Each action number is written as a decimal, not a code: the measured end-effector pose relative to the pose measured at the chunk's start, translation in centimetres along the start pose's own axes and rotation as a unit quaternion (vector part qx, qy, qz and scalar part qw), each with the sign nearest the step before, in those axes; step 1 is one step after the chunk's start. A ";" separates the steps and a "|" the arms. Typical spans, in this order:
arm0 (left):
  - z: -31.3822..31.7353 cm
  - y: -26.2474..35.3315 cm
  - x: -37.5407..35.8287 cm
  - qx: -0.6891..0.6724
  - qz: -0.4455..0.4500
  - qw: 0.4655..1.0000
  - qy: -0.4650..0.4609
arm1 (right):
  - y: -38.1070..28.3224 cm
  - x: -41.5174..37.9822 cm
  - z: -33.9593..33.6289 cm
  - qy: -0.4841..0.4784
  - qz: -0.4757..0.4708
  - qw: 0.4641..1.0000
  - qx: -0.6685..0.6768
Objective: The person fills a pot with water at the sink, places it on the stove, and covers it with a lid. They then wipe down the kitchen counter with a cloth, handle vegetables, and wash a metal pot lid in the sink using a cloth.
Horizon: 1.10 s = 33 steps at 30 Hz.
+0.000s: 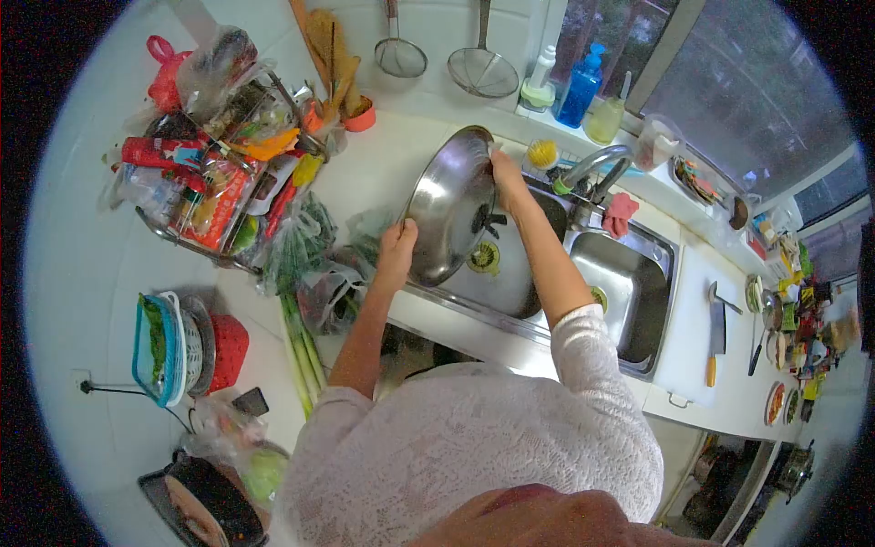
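A large round metal bowl [451, 205] is held tilted over the left basin of the double sink [501, 273]. My left hand [397, 251] grips its lower left rim, with the thumb on the near side. My right hand [507, 173] is closed on the upper right rim. Something dark lies against the bowl's lower right part; I cannot make out what it is. Below the bowl, a yellow-green strainer [484, 258] shows in the basin. The faucet [597, 173] stands behind the sink, to the right of my right hand.
Left of the sink are bagged vegetables [305, 237], leeks [303, 351] and a rack of packages [219, 182]. A cleaver [716, 337] lies on a white board [688, 365] at the right. Bottles [581, 87] line the windowsill; strainers [483, 71] hang on the wall.
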<state>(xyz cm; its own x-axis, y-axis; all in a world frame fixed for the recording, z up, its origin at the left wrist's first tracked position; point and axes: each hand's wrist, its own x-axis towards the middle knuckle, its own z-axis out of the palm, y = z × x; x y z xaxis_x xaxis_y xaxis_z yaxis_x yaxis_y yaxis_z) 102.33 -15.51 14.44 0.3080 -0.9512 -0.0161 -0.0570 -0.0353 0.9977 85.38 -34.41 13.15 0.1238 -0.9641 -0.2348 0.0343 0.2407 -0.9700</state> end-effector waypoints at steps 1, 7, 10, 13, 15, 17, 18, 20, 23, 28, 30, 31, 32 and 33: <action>0.3 0.6 -0.2 0.002 -0.001 1.000 0.000 | -1.3 -0.9 0.7 0.000 0.001 1.000 0.002; 1.4 1.5 1.1 -0.030 -0.030 0.998 0.042 | -1.3 -9.6 7.2 -0.006 -0.520 0.765 -0.380; 1.8 2.5 1.4 -0.177 0.029 0.981 0.077 | -2.2 -14.3 6.6 -0.084 -0.551 0.751 -0.354; 0.7 1.5 0.8 -0.146 0.041 0.984 0.090 | -1.8 -13.4 5.7 -0.146 -0.539 0.738 -0.379; -0.1 1.8 0.3 0.040 0.024 0.998 0.040 | -2.5 -8.6 5.2 -0.006 -0.518 0.790 -0.329; -0.3 1.5 0.0 0.084 0.021 0.996 0.027 | -2.5 -3.7 3.2 0.045 -0.413 0.870 -0.266; -0.4 1.4 -0.3 0.126 0.018 0.992 0.015 | -2.9 -2.3 1.6 -0.004 -0.274 0.922 -0.275; 0.3 3.0 -1.5 0.100 0.038 0.994 0.014 | -2.5 -1.1 -0.1 -0.052 -0.127 0.951 -0.277; 0.6 2.1 -1.6 0.075 0.067 0.995 -0.001 | -1.3 -1.0 -0.2 -0.022 0.075 0.997 0.018; 1.1 0.5 0.5 0.071 0.023 0.996 0.051 | -1.7 -6.3 4.0 -0.009 -0.374 0.894 -0.245; 1.2 0.6 1.6 -0.034 0.037 0.998 0.043 | -1.1 -11.2 5.9 -0.024 -0.501 0.792 -0.348; 1.5 0.8 1.8 -0.036 0.039 0.998 0.042 | -0.3 -13.2 6.7 -0.048 -0.521 0.779 -0.345; 1.8 1.1 1.9 -0.143 0.019 0.988 0.048 | -1.1 -15.4 6.7 -0.105 -0.488 0.781 -0.375; 1.9 1.3 1.8 -0.248 -0.003 0.967 0.054 | -1.1 -15.2 6.3 -0.105 -0.489 0.781 -0.375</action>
<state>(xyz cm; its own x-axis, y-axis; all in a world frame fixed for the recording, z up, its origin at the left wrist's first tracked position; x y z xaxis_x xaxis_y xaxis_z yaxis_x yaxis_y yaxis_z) 101.03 -17.90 15.55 0.4055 -0.9132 -0.0408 0.3986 0.1364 0.9069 89.74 -19.30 18.14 0.5644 -0.5868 0.5807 -0.3656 -0.8083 -0.4614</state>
